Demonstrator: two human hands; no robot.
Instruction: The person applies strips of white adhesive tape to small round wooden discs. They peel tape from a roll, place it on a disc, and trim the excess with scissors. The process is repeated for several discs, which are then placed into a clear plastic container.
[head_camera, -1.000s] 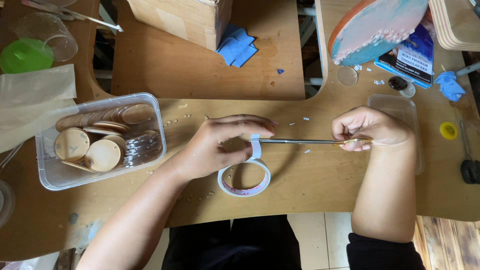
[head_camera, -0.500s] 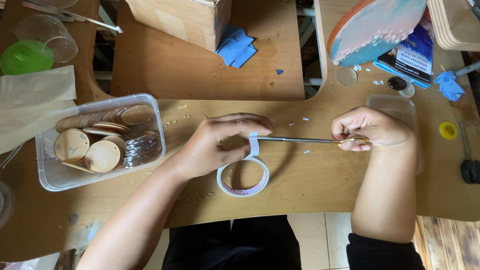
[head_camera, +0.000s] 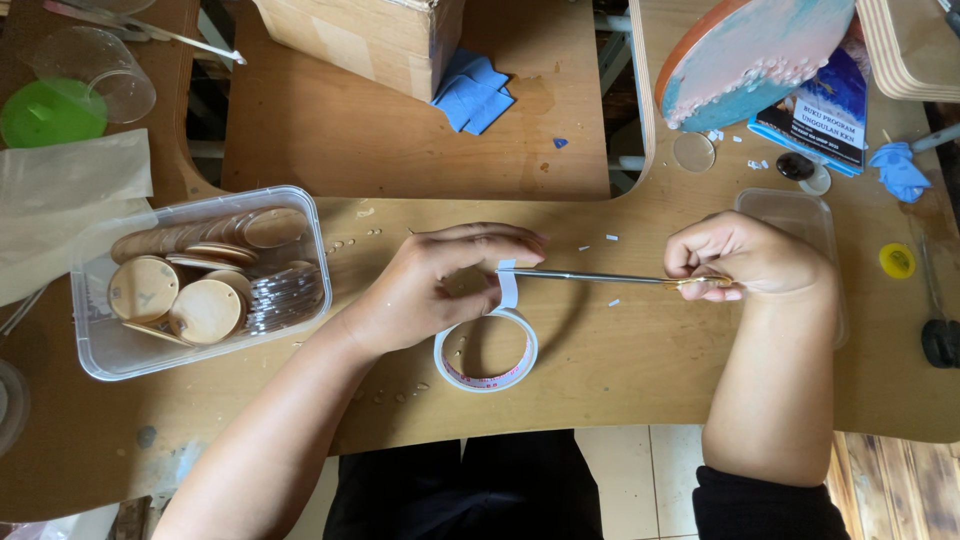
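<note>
My left hand (head_camera: 435, 285) pinches the free end of a white tape strip (head_camera: 508, 283) pulled up from a white tape roll (head_camera: 486, 349) that hangs at the wooden table's front edge. My right hand (head_camera: 745, 255) grips the gold handles of long thin scissors (head_camera: 600, 277). Their blades point left and meet the strip just beside my left fingertips.
A clear plastic tub (head_camera: 195, 280) of round wooden discs sits at the left. A cardboard box (head_camera: 365, 40), blue cloth pieces (head_camera: 475, 90), a round painted board (head_camera: 750, 50), an empty clear container (head_camera: 795, 215), a yellow cap (head_camera: 896, 261) and a green lid (head_camera: 45, 112) lie around.
My right hand and the scissors have shifted slightly left toward the tape strip. The left hand and roll stay put.
</note>
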